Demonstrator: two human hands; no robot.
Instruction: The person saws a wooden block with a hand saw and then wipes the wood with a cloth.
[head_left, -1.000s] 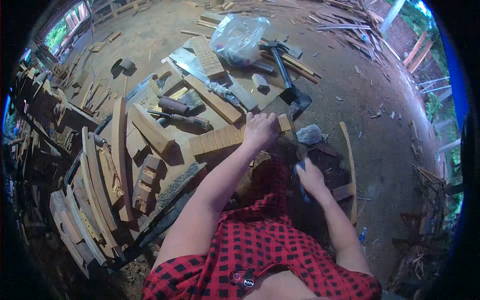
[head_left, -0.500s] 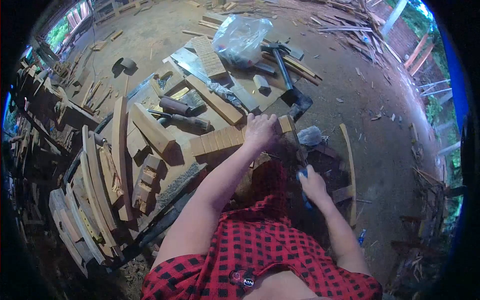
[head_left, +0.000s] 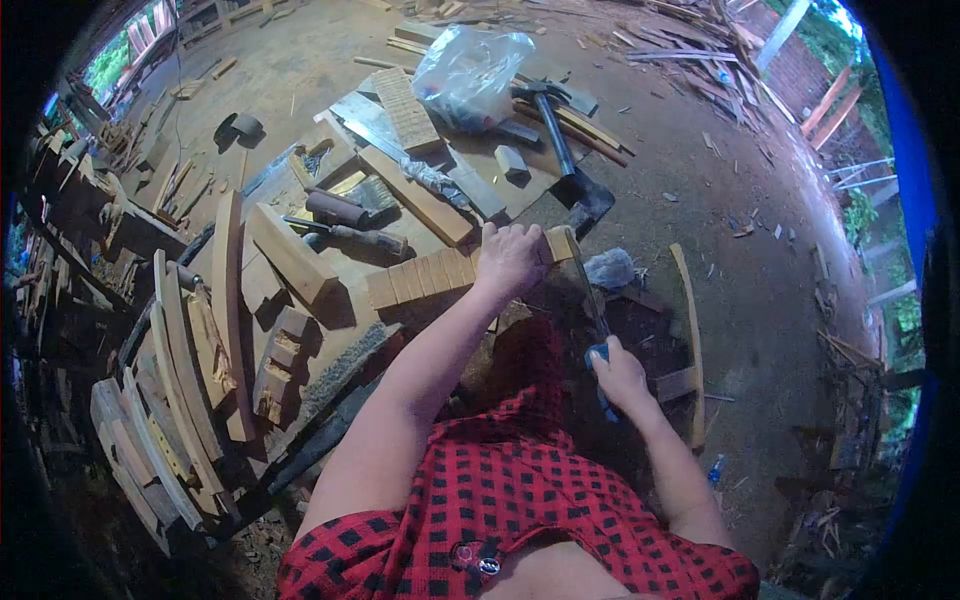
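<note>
My left hand is closed over a wooden block scored with several cross cuts, pressing it on the bench. The block's right end sticks out past my fingers. My right hand grips the blue handle of a handsaw. The saw's narrow blade lies against the block's right end; how deep it sits cannot be made out. Beyond the block lie a plain wooden bar, a chisel with a wooden handle and a small pale block.
A hammer stands near a clear plastic bag at the bench's far side. Curved wooden strips and a notched block lie to the left. A curved strip is at right, with scrap wood piled behind.
The view has shifted slightly, so the bench things appear a little further left and up. My left hand still holds the block, and the saw stays at its right end.
</note>
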